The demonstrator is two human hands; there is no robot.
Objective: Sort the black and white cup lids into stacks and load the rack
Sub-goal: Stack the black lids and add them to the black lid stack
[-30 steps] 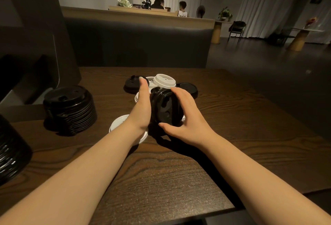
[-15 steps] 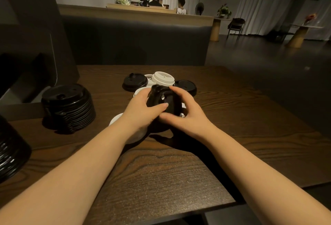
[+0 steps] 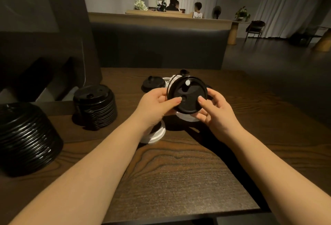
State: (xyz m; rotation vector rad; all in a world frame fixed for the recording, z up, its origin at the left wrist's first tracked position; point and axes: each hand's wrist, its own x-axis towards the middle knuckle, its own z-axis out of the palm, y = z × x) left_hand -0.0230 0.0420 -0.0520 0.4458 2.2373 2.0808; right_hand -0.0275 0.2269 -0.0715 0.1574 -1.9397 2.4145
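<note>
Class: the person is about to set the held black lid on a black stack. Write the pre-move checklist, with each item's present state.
1. Both hands hold the black lid: left hand and right hand pinch its rim: ok.
2. Lid colour matches the nearer black stack: ok.
3. Lid clear of the white lids beneath: ok.
4. Stack top unobstructed: ok.
5. Lid faces the same way up as the stack: cannot tell.

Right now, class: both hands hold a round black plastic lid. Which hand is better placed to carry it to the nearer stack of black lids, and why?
Probably the left hand. It grips the round black plastic lid on the side facing the nearer stack of black lids, which stands left of it. The right hand would cross the body.
</note>
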